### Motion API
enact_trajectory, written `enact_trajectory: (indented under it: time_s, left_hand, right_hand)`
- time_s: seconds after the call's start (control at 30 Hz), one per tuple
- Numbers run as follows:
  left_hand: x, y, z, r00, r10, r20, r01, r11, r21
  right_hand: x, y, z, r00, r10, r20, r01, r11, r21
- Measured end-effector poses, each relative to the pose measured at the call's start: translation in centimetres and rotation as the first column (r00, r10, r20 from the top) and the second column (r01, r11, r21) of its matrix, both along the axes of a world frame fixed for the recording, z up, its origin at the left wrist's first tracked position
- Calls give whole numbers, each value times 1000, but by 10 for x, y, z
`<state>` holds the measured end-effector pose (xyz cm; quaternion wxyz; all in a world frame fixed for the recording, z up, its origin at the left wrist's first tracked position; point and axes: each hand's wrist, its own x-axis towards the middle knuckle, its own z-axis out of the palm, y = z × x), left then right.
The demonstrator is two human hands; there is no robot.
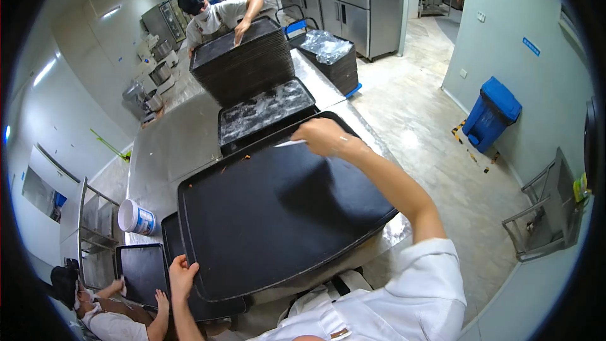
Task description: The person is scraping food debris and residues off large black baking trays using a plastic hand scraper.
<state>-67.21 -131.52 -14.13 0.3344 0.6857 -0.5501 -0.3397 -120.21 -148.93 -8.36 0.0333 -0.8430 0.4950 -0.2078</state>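
Note:
A large black baking tray [255, 213] lies in front of me. Its near left rim is gripped by my left hand [183, 274], with the thumb over the edge. My right hand [324, 136] is over the tray's far side, closed on a thin white scraper [289, 143]; most of the scraper is hidden in the fist. Small orange-brown crumbs [246, 157] dot the far left rim. Just beyond stands a flour-dusted tray [267, 113]. Part of another dark tray [173, 237] shows beneath the left side of mine.
A co-worker [220, 16] leans over a tall tray stack [251, 66] at the far end of the steel table [175, 128]. Another co-worker [113, 315] handles a smaller tray [142, 274] at lower left. A white bucket [137, 218] stands nearby. Right are a blue bin [492, 113] and a plastic-topped tray stack [338, 66].

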Motion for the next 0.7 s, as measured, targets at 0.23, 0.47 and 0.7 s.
enact_trajectory:
  time_s: [0.23, 0.47, 0.7]
  left_hand:
    - [-17, 18, 114, 690, 144, -710, 57, 966, 252]
    - [-28, 7, 97, 489, 141, -861, 31, 983, 179]
    - [-26, 16, 193, 508, -37, -861, -14, 999, -51]
  right_hand:
    - [-91, 225, 51, 697, -202, 688, 224, 973, 59]
    - [-113, 329, -21, 75, -542, 837, 639, 670, 377]
    - [-88, 349, -40, -91, -381, 920, 673, 658, 339]
